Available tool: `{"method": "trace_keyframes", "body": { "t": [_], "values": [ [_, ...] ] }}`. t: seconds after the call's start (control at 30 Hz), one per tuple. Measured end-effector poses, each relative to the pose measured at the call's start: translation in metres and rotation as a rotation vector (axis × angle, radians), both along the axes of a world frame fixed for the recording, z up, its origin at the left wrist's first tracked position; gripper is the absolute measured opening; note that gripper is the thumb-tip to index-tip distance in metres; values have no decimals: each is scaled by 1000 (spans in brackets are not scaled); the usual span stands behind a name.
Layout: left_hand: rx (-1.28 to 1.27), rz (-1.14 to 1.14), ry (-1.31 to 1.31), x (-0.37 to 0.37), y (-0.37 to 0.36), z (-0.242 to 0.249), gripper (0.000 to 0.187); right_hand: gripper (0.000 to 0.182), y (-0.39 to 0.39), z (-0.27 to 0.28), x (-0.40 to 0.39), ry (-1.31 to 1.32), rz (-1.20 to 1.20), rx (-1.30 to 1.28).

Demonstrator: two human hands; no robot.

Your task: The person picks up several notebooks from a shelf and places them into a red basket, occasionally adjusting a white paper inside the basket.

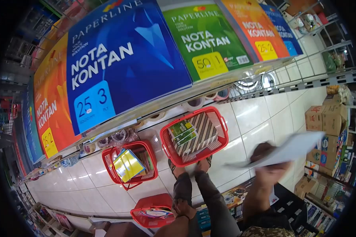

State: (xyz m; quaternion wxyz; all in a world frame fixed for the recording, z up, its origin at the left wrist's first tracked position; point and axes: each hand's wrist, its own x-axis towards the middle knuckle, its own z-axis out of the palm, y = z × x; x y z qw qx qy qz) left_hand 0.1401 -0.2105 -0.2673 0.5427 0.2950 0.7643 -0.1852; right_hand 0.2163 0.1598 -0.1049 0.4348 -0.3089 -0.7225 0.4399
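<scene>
My right hand is raised on the right and grips a thin white paper item, smeared by motion; whether it is one sheet or a pad cannot be made out. Low in the middle, my left hand rests against my leg, its fingers dark and hard to make out. Ahead of my feet is a red basket holding a striped box and green-covered pads. Left of it, another red basket holds a yellow-covered pack.
A shelf above carries Nota Kontan books, among them a blue stack and a green one. Tape rolls lie below. A third red basket stands near my left side. Cardboard boxes are piled at right on the tiled floor.
</scene>
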Motion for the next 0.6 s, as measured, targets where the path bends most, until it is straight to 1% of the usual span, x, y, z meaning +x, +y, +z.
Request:
{"method": "trace_keyframes", "body": {
  "t": [0.03,0.07,0.1,0.13,0.17,0.2,0.23,0.27,0.3,0.33,0.37,0.4,0.6],
  "values": [
    [-6,-12,0,2,-2,-2,67,70,6,35,-27,291,-258,12],
    [-18,-14,-25,2,-3,-2,72,68,23,58,-47,258,-434,251],
    [-8,-6,-23,6,-7,-6,72,69,39,87,-65,149,-455,360],
    [38,11,14,12,-14,-11,68,67,48,105,-83,50,-579,363],
    [80,24,53,15,-17,-14,64,60,64,125,-99,-72,-507,492],
    [10,12,1,7,-5,-5,69,54,74,144,-120,-181,-540,634],
    [14,11,6,9,-6,-7,69,51,84,155,-138,-183,-484,775],
    [21,8,32,13,-9,-9,70,48,101,159,-151,-75,-367,862],
    [28,6,56,15,-11,-11,70,46,108,165,-161,-107,-395,889],
    [32,4,56,13,-8,-8,70,41,119,167,-174,-17,-231,940],
    [0,-11,25,8,-2,-3,73,43,124,159,-191,42,-291,878],
    [-32,-25,-5,5,2,1,76,43,123,161,-195,41,-291,884],
    [-26,38,-33,-2,-2,1,69,47,114,166,-220,-451,-108,1055]
  ]
}}
